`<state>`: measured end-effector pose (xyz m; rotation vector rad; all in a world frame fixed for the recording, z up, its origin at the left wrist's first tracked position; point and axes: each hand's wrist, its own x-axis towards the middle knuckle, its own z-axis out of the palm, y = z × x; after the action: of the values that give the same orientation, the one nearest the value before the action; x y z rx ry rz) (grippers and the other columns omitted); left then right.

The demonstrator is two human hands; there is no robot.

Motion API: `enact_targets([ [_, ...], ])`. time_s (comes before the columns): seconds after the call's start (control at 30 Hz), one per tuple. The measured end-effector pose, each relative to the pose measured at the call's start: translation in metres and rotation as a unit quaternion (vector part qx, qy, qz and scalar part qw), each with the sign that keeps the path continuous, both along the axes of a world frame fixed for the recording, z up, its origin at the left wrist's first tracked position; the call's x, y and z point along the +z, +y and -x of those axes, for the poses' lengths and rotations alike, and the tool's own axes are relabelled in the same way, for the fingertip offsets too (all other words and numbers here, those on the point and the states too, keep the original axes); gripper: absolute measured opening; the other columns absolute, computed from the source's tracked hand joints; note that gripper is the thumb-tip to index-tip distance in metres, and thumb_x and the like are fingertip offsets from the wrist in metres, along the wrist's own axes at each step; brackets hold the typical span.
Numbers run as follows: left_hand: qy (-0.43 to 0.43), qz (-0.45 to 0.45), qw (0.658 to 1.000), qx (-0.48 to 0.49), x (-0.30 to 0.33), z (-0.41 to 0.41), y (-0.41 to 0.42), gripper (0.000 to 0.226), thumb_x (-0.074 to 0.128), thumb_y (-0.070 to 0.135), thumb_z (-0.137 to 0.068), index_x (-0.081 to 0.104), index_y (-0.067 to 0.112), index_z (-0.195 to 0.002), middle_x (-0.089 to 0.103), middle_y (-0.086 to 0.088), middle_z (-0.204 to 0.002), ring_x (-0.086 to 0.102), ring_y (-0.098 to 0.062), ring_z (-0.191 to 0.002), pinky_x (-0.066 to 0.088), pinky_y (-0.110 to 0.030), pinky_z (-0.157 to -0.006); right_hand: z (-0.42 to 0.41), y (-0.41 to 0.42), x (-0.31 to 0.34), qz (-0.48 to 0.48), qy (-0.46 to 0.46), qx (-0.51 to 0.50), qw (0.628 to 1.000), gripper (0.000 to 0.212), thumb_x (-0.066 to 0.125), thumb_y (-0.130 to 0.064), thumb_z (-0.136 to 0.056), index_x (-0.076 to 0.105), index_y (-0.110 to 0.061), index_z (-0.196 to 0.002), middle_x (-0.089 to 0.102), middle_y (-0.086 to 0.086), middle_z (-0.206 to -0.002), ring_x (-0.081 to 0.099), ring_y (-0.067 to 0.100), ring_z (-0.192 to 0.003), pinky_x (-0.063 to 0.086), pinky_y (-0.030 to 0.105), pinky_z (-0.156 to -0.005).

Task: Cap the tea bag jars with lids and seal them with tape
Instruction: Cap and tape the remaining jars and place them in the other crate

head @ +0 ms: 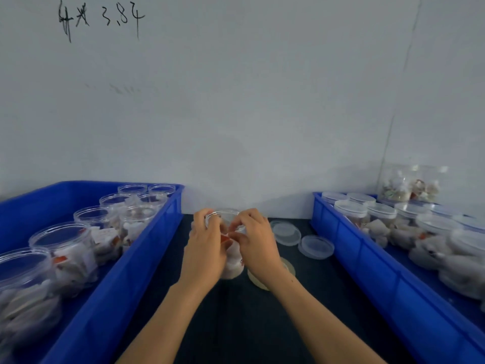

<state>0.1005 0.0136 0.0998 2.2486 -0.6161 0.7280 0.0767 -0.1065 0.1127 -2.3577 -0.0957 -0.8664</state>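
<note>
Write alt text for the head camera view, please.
Two hands, left hand and right hand, grip a clear jar of tea bags on a dark table. Loose lids lie nearby; blue bins on either side hold more jars.

Both forearms reach forward — left hand (206, 241) and right hand (256, 239) meet, fingers curled inward
</note>
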Motion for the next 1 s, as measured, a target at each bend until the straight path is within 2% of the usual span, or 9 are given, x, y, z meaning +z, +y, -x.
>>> enact_targets([
  [0.1,-0.018,0.031,0.999,-0.005,-0.015,-0.002,-0.002,0.021,0.065,0.023,-0.089,0.05,0.022,-0.104,0.017,0.009,-0.148,0.056,-0.013,-0.106,0.053,-0.03,-0.072,-0.001,-0.001,-0.011,-0.029,-0.019,0.004,0.999,0.009,0.063,-0.011,-0.089,0.061,-0.02,-0.088,0.047,-0.018,-0.1,0.042,0.004,-0.097,0.036,0.007,-0.074],
  [0.27,-0.05,0.144,0.986,-0.067,-0.036,-0.006,0.0,0.053,0.06,0.049,-0.08,0.037,0.033,-0.125,0.027,0.006,-0.148,0.053,-0.003,-0.106,0.041,-0.006,-0.067,-0.005,-0.003,-0.029,-0.064,-0.067,0.036,0.995,0.018,0.064,-0.003,-0.085,0.061,-0.021,-0.083,0.053,-0.019,-0.095,0.048,0.007,-0.098,0.042,0.017,-0.08],
  [0.37,0.061,0.212,0.971,-0.087,-0.049,-0.02,0.003,0.096,0.07,0.061,-0.06,0.02,0.037,-0.139,0.038,0.01,-0.138,0.049,0.005,-0.11,0.04,-0.004,-0.074,-0.009,-0.007,-0.04,-0.135,-0.049,0.075,0.987,0.019,0.066,0.001,-0.082,0.062,-0.017,-0.081,0.055,-0.013,-0.093,0.054,0.012,-0.095,0.049,0.035,-0.084],
  [0.43,0.149,0.177,0.969,-0.084,-0.057,-0.034,0.006,0.112,0.082,0.053,-0.054,0.012,0.038,-0.14,0.04,0.011,-0.133,0.048,-0.002,-0.112,0.038,-0.01,-0.08,-0.012,-0.007,-0.045,-0.159,-0.031,0.094,0.982,0.022,0.066,-0.001,-0.084,0.062,-0.022,-0.081,0.054,-0.014,-0.094,0.055,0.01,-0.094,0.052,0.04,-0.083],
  [0.57,0.237,0.158,0.953,-0.1,-0.079,-0.05,0.006,0.109,0.092,0.033,-0.056,0.004,0.055,-0.115,0.043,0.012,-0.118,0.051,0.005,-0.093,0.039,-0.011,-0.071,-0.02,-0.005,-0.05,-0.128,-0.038,0.093,0.987,0.026,0.065,-0.006,-0.087,0.059,-0.031,-0.084,0.053,-0.019,-0.099,0.052,0.008,-0.102,0.052,0.037,-0.083],
  [0.7,0.248,0.212,0.939,-0.107,-0.091,-0.056,0.006,0.105,0.089,0.033,-0.058,0.003,0.056,-0.113,0.043,0.017,-0.116,0.047,0.012,-0.09,0.036,-0.009,-0.067,-0.026,-0.003,-0.055,-0.056,-0.066,0.118,0.989,0.013,0.063,-0.019,-0.089,0.059,-0.027,-0.098,0.052,-0.018,-0.11,0.049,0.008,-0.111,0.05,0.032,-0.088],
  [0.8,0.236,0.233,0.935,-0.122,-0.095,-0.057,0.008,0.103,0.09,0.034,-0.057,0.009,0.052,-0.117,0.044,0.023,-0.11,0.048,0.014,-0.094,0.039,-0.008,-0.069,-0.035,-0.006,-0.062,-0.135,-0.111,0.137,0.975,0.02,0.053,-0.027,-0.093,0.053,-0.027,-0.113,0.05,-0.012,-0.117,0.054,0.009,-0.111,0.049,0.02,-0.085],
  [0.9,0.222,0.263,0.929,-0.137,-0.098,-0.057,0.008,0.097,0.091,0.033,-0.056,0.021,0.047,-0.122,0.041,0.029,-0.115,0.049,0.013,-0.1,0.042,-0.008,-0.072,-0.061,-0.021,-0.069,-0.239,-0.094,0.063,0.964,0.023,0.052,-0.019,-0.095,0.048,-0.035,-0.111,0.053,-0.013,-0.112,0.056,0.006,-0.104,0.05,0.023,-0.085],
  [1.0,0.212,0.297,0.921,-0.138,-0.097,-0.055,0.009,0.091,0.092,0.031,-0.055,0.029,0.052,-0.119,0.046,0.027,-0.117,0.05,0.018,-0.1,0.043,-0.003,-0.069,-0.097,-0.046,-0.071,-0.157,-0.043,-0.069,0.984,0.035,0.059,-0.007,-0.09,0.046,-0.023,-0.118,0.047,-0.004,-0.121,0.047,0.017,-0.115,0.043,0.029,-0.091],
])
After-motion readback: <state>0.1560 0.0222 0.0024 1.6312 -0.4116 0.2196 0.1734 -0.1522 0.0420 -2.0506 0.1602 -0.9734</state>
